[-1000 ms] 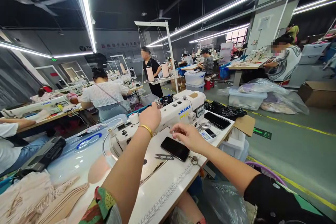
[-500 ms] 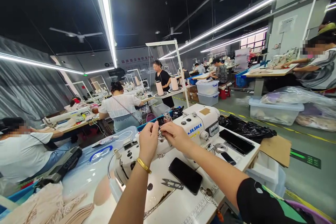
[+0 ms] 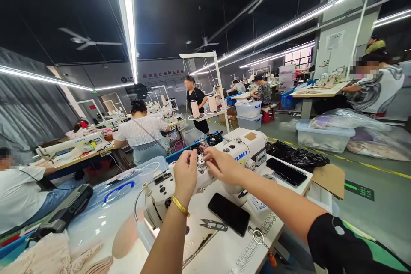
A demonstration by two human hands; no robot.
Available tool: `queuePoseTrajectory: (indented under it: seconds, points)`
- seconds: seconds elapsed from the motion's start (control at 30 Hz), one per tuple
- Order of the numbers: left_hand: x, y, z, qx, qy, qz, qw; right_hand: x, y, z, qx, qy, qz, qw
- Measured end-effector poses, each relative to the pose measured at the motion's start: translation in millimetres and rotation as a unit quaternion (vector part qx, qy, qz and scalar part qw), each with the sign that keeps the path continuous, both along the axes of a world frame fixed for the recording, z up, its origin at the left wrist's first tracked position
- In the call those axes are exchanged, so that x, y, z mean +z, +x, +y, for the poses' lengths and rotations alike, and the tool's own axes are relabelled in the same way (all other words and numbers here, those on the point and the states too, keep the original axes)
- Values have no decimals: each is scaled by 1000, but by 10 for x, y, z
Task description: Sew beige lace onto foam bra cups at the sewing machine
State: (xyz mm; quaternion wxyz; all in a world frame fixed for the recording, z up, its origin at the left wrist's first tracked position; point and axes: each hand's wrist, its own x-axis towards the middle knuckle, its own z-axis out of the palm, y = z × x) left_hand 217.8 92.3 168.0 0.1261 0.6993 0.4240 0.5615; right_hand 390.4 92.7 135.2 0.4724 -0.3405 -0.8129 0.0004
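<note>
Head view: left hand point(image 3: 185, 173) and right hand point(image 3: 221, 163) each grip pinched on the sewing machine's point(image 3: 224, 154) top knob point(image 3: 202, 164).

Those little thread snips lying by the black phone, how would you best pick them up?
Probably by the looped handle end of the thread snips, coming straight down from above. They lie flat on the table, points towards the machine's needle end, close beside the phone, so pinch across the narrow body, clear of the blades.

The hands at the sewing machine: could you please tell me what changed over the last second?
The right hand rose from beside the phone to the metal knob on top of the sewing machine, meeting the left hand, which stayed there. The phone and thread snips did not move.
</note>
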Motion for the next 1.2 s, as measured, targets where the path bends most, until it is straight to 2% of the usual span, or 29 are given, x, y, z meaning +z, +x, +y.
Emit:
queuePoseTrajectory:
  seconds: [0.07,0.13,0.17,0.23,0.33,0.4,0.47,0.57,0.67,0.73,0.8,0.9,1.03,1.13,1.2]
  points:
    - [-28,-17,-13,-26,10,-12,1000,108,38,-50,-50,-12,-37,998]
    - [-80,-42,-19,-49,25,-33,998,242,15,-103,-82,-12,-131,988]
    - [-115,-56,-19,-55,34,-50,997,312,-27,-122,-79,-12,-178,981]
    - [-189,-86,-13,-47,55,-97,993,449,-162,-122,-28,-30,-247,968]
    - [-270,-113,2,-15,83,-167,982,625,-394,31,60,-103,-301,946]
    - [-276,-112,4,-7,90,-187,978,710,-462,216,56,-126,-300,944]
    - [-250,-99,-2,-14,84,-184,979,762,-398,389,14,-119,-280,952]
    - [-195,-79,-18,-33,68,-164,983,769,-105,450,-35,-111,-247,962]
    - [-174,-71,-23,-38,62,-154,985,707,113,273,-25,-113,-246,962]
    - [-181,-70,-18,-35,63,-156,985,659,63,168,10,-117,-264,957]
    - [-192,-71,-13,-34,65,-159,985,631,-115,170,26,-114,-273,955]
    - [-201,-76,-21,-36,66,-155,985,644,-342,324,-13,-104,-262,959]
    - [-199,-79,-50,-35,70,-130,988,667,-201,371,-82,-104,-236,963]
    - [-203,-62,-55,-38,70,-114,990,627,-73,238,-46,-112,-260,958]
    - [-207,-50,-54,-39,67,-110,991,610,-135,193,-9,-113,-280,953]
